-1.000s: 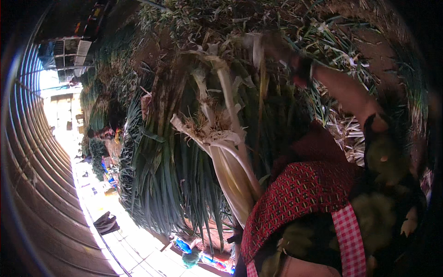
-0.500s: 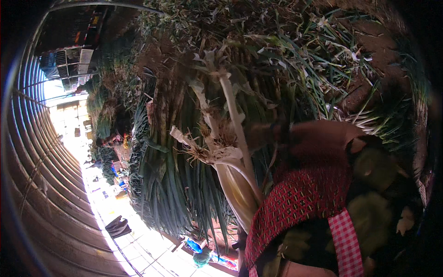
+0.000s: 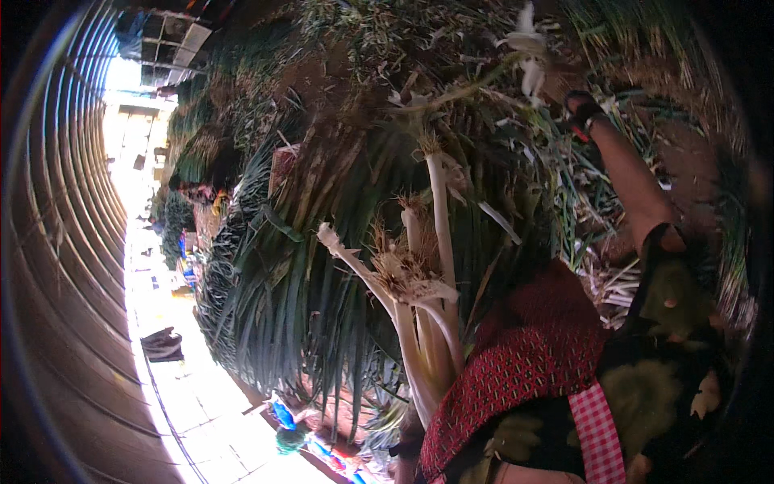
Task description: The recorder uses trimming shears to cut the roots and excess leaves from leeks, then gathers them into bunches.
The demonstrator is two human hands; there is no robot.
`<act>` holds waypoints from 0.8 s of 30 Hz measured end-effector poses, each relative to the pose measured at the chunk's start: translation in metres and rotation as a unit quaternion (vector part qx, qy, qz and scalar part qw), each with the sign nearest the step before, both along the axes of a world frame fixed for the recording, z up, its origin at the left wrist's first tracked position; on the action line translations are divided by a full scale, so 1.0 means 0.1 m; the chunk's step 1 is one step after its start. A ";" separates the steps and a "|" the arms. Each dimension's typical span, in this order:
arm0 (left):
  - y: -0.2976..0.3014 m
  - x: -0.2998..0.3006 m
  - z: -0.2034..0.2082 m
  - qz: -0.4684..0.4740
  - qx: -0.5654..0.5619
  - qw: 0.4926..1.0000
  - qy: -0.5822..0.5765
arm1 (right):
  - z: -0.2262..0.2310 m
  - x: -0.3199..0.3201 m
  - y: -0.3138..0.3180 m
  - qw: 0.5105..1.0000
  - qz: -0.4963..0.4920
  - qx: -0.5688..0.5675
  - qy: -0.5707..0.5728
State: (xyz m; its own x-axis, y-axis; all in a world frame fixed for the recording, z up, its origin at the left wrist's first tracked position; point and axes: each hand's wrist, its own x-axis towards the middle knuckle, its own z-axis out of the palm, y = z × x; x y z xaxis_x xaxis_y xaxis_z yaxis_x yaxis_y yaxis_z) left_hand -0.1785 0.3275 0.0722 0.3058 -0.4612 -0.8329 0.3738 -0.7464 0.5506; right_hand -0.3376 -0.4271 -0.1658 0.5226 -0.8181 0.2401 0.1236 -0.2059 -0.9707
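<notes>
A clutch of long green onions (image 3: 419, 339) stands roots up in front of my chest, with white stalks and brown, hairy roots. One thin stalk (image 3: 439, 218) rises higher than the others. Their lower ends go behind my red patterned apron (image 3: 524, 347). My left hand does not show; only a bit of arm appears at the lower edge, beside the apron. At the upper right my right hand (image 3: 560, 79), below a dark wristband, is stretched far out and smeared by motion. Pale peeled onion leaves (image 3: 528, 44) are at its fingers, and a long limp strip trails leftward.
A thick heap of onions with dark green leaves (image 3: 282, 274) lies behind the clutch. Loose leaf scraps (image 3: 387, 40) cover the ground at the top. Ribbed curved sheeting (image 3: 64, 242) runs down the left, beside a bright tiled floor (image 3: 210, 403) with a dark bag (image 3: 164, 345).
My right hand has moved from beside the onion roots out to the upper right, with peeled leaves. The clutch now stands slightly more upright, and the view has shifted a little.
</notes>
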 end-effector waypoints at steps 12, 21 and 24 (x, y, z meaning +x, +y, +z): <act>-0.02 -0.37 0.05 0.042 0.000 0.999 0.020 | 0.15 0.91 2.67 0.840 0.250 -0.411 0.250; -0.36 -0.40 0.23 -0.002 -0.046 0.997 0.056 | 0.90 0.43 1.05 0.769 -0.044 -0.487 0.413; -0.56 -0.32 0.39 0.022 -0.016 0.997 0.069 | 2.29 0.70 1.51 0.902 0.032 -0.287 0.321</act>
